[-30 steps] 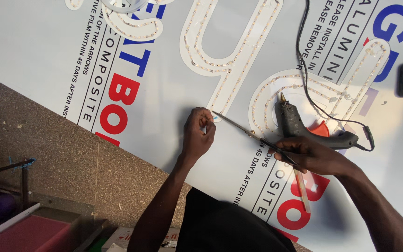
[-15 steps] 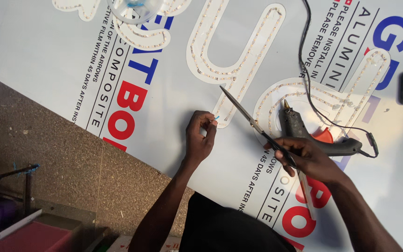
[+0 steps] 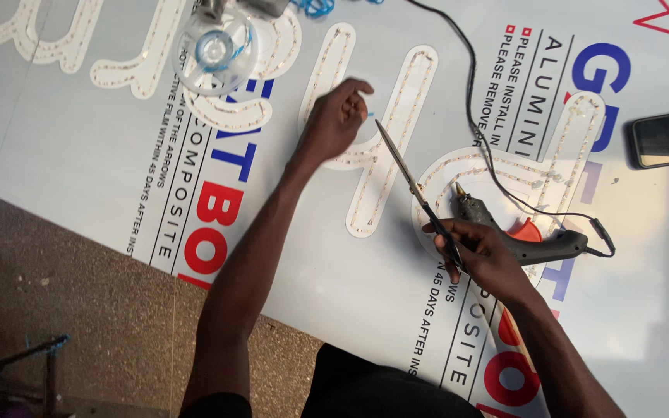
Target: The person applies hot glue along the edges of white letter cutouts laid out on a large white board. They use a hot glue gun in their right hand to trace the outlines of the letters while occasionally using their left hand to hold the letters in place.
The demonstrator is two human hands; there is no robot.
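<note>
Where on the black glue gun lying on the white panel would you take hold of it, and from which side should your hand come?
Grip the black glue gun by its handle, the thick end near the orange trigger, where the black power cord joins. Come from above and from the handle end: the gun lies flat on the white printed panel, and its metal nozzle, probably hot, points up-left toward the long steel scissors in the right hand.

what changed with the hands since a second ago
The left hand reached up and away from the body, from the bare panel near the scissors' tip to the white letter cutout, pinching something small and blue. The right hand kept hold of the scissors, blades angled toward the left hand. The glue gun stayed lying beside it.
</note>
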